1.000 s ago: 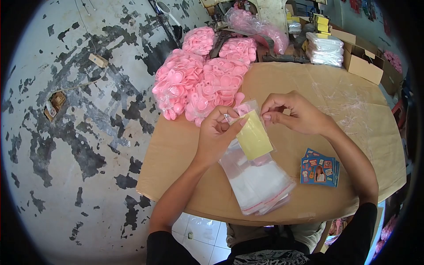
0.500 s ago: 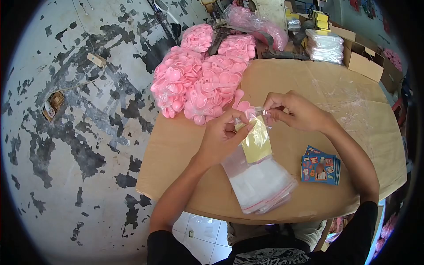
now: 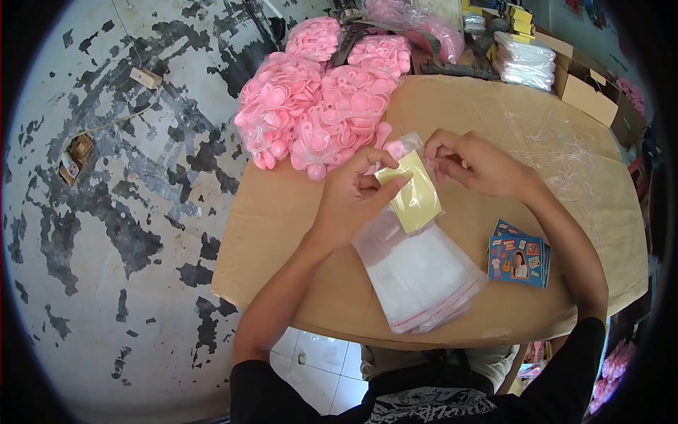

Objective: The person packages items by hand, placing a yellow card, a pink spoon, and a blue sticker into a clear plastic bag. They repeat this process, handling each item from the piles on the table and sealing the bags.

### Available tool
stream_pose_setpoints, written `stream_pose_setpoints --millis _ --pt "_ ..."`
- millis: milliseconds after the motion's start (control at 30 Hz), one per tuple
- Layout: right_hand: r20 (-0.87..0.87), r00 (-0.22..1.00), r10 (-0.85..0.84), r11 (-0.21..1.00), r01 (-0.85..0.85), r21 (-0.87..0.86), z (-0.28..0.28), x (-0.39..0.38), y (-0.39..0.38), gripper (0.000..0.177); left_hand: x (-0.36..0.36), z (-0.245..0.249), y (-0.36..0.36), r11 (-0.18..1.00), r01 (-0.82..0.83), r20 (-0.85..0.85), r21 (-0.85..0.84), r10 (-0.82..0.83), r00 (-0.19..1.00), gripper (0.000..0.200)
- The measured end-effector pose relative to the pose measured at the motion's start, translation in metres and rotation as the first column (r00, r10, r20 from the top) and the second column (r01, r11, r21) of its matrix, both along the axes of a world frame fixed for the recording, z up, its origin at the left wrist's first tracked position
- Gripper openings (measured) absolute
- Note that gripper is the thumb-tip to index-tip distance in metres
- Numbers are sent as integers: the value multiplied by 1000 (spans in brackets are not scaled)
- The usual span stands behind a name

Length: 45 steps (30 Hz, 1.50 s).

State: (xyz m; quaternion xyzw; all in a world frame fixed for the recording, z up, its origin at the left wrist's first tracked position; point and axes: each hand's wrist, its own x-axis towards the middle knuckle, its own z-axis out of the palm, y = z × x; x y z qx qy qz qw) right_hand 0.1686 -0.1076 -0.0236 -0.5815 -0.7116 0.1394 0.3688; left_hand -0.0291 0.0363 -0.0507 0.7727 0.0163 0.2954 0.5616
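Between thumb and fingers my left hand [image 3: 360, 192] pinches a clear plastic bag with a pale yellow card [image 3: 417, 198] inside it. A pink spoon piece [image 3: 397, 149] shows at the bag's upper end. At the bag's upper right edge is my right hand [image 3: 477, 164], its thumb and fingertips pressed together; what they hold, if anything, is too small to make out. Below the yellow card, a fanned stack of clear bags [image 3: 417, 279] with red-lined edges lies on the brown table [image 3: 332, 304]. Right of the stack sits a small pile of blue printed cards [image 3: 514, 260].
Large clear bags of pink spoons [image 3: 346, 116] stand at the table's back left. Behind the table are a stack of plastic packs [image 3: 524, 62] and an open cardboard box [image 3: 590, 95]. Thin clear plastic scraps [image 3: 565, 161] lie at the right. A peeling wall [image 3: 141, 233] borders the left.
The yellow card in its bag has tilted and shifted slightly, uncovering more of the stack below. My right hand's fingers have moved slightly off the bag's top edge. The whole view has shifted a little.
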Motion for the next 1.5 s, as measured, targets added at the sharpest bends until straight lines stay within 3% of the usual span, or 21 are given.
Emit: stream_pose_setpoints --millis 67,167,367,467,567,667,767,867,933,1100,1267,1400,1500 --pt "44 996 -71 992 75 -102 15 4 -8 6 -2 6 -4 999 9 -33 -47 -10 999 22" --pt "-20 997 -74 997 73 -23 21 11 -11 5 -1 5 -8 998 10 21 -57 -8 1000 23" --pt "114 980 -163 986 164 6 29 35 -18 7 0 7 -9 994 -37 84 -100 46 995 19" --pt "0 988 -156 968 153 -197 53 36 -32 18 -1 9 -9 993 -61 80 -104 69 994 19" --pt "186 973 -140 905 202 -375 54 67 -42 27 0 6 -10 991 -43 75 -130 53 996 19" --pt "190 950 -246 955 271 -121 12 114 -50 20 1 7 -12 990 -31 53 -139 39 998 20" --pt "173 911 -375 874 410 -260 41 108 -49 25 1 2 -7 996 -62 88 -69 68 994 20" --pt "68 946 -317 932 324 -163 54 69 -47 24 1 3 -8 993 -50 52 -110 56 997 21" --pt "-74 990 -123 987 114 -115 45 43 -35 24 4 3 -12 996 -23 110 -80 32 993 21" --pt "48 996 -70 974 79 -211 50 -26 -29 24 1 6 -18 995 64 128 -71 -55 990 22" --pt "-69 995 -67 978 52 -201 37 -12 -23 23 4 -3 -7 998 56 72 -26 -54 996 22" --pt "-90 989 -119 976 100 -194 27 -13 -16 21 4 -5 -8 985 119 -39 -121 -125 991 22" --pt "-203 979 -35 981 -5 -193 26 -10 -17 26 2 -1 -12 980 155 -8 -125 -158 987 22"
